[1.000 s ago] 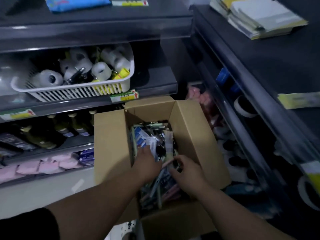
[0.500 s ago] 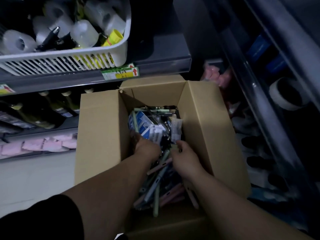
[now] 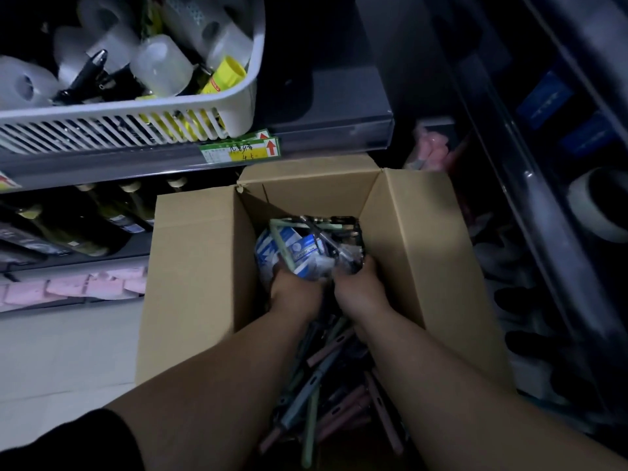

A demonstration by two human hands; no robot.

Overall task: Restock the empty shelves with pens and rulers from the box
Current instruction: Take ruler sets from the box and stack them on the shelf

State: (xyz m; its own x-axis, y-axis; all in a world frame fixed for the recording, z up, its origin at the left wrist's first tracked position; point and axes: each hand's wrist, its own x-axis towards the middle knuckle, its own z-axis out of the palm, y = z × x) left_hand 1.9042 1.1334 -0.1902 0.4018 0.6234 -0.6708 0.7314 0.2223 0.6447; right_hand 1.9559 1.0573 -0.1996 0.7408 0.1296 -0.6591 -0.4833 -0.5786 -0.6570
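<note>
An open cardboard box (image 3: 193,277) stands on the floor between two shelf units, full of loose pens (image 3: 326,375) in pink, green and dark colours. At its far end lies a blue-and-white packet (image 3: 299,248) among more pens. Both my hands are deep in the box. My left hand (image 3: 294,292) grips the near edge of the blue-and-white packet, fingers hidden under it. My right hand (image 3: 358,288) curls its fingers into the dark bundle of pens beside the packet. No ruler can be made out.
A white slatted basket (image 3: 136,124) of tape rolls and clips sits on the grey shelf (image 3: 326,134) above the box. Bottles (image 3: 102,215) and pink packs (image 3: 78,287) fill lower left shelves. A second shelf unit with a tape roll (image 3: 598,205) runs along the right.
Both hands have pushed further into the far end of the box, closing on the packet and pens. The view has tilted down and drawn closer.
</note>
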